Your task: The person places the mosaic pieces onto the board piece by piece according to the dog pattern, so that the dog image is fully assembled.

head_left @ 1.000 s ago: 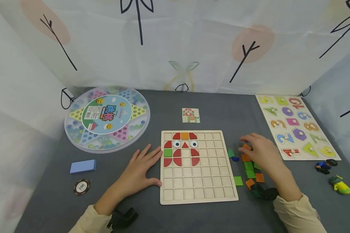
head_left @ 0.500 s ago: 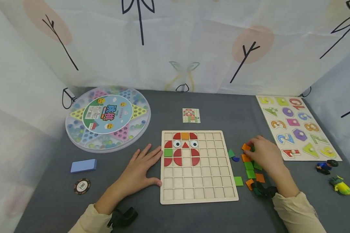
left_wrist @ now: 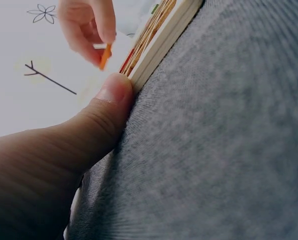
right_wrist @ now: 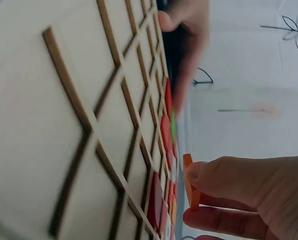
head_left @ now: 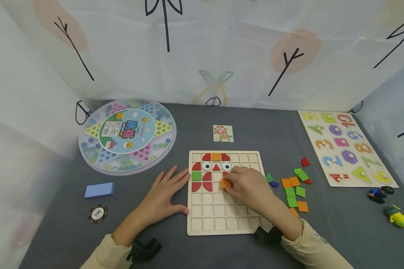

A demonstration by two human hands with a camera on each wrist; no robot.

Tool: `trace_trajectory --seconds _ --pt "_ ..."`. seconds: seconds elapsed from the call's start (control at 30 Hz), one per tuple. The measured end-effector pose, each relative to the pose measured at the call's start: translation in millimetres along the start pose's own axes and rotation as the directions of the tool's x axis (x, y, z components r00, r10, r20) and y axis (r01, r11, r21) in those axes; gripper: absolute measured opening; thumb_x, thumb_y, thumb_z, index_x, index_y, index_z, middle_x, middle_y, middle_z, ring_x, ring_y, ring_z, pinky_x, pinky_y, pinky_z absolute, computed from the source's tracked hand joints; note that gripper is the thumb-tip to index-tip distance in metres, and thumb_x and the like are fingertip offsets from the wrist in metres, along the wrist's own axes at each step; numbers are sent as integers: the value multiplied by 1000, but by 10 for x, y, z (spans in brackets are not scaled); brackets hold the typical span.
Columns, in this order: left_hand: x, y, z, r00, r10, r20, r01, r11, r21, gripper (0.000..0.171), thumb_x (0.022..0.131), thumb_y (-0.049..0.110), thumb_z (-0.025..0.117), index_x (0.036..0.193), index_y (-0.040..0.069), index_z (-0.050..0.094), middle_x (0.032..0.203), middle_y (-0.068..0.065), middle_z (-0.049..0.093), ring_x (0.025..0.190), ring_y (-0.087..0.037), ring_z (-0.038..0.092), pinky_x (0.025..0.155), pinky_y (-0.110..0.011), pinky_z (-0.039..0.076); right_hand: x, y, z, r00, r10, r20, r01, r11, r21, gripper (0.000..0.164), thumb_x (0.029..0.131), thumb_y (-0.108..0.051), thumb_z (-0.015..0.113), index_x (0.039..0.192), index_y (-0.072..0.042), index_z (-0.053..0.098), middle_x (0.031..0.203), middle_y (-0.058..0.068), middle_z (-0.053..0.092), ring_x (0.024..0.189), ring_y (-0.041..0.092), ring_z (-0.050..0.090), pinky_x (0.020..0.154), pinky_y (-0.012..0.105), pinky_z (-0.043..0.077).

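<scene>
My right hand [head_left: 254,188] pinches an orange square tile [head_left: 226,183] between thumb and fingers, above the wooden grid board [head_left: 205,224]. In the right wrist view that tile [right_wrist: 189,172] is held on edge, apart from the board. Red quarter-round tiles [head_left: 207,186], an orange tile [head_left: 216,157], a green tile [head_left: 196,175] and two eye tiles [head_left: 206,166] fill some upper cells; my right hand hides part of them. With fingers spread, my left hand [head_left: 159,198] lies along the board's left side. Its thumb [left_wrist: 114,90] touches the board's edge in the left wrist view.
Loose green and orange tiles [head_left: 292,202] lie right of the board. A small pattern card [head_left: 223,133] is behind it. Around stand a round board game [head_left: 128,136], number puzzle [head_left: 346,149], blue block [head_left: 99,190], poker chip [head_left: 97,213] and two small toys [head_left: 398,217].
My right hand has taken an orange tile from the loose pile and moved left with it over the board. Red tiles it had covered now show. The left hand stays at the board's edge.
</scene>
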State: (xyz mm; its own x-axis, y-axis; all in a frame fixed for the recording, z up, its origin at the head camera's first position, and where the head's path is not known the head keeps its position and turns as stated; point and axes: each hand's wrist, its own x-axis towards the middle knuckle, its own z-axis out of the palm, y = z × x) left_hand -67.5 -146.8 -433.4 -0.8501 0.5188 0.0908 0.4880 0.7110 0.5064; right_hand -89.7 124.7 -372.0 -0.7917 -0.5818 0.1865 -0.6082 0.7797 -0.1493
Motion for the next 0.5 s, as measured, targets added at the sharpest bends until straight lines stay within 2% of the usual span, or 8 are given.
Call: trace_trajectory --seconds 0.07,0.2,0.5 --pt "8 4 7 1000 1 2 -1 1000 -1 98 61 64 61 141 20 25 147 6 20 137 -25 7 104 -54 4 31 -39 48 999 -42 6 42 999 13 16 71 -22 72 87 -17 70 80 -7 61 70 9 55 63 26 46" --pt "18 7 19 1000 0 4 0 1000 6 98 61 64 61 141 20 25 147 7 20 137 -24 7 104 -53 4 62 -60 99 997 -76 31 75 997 21 13 72 -19 72 84 -17 70 78 -7 57 67 8 52 61 26 43" --pt "-5 0 10 1000 -10 2 10 1000 11 98 62 63 62 142 20 25 147 6 19 137 -24 7 104 -54 4 106 -102 183 995 -78 60 76 996 35 16 74 -23 71 89 -17 70 83 -7 59 74 9 53 64 26 44"
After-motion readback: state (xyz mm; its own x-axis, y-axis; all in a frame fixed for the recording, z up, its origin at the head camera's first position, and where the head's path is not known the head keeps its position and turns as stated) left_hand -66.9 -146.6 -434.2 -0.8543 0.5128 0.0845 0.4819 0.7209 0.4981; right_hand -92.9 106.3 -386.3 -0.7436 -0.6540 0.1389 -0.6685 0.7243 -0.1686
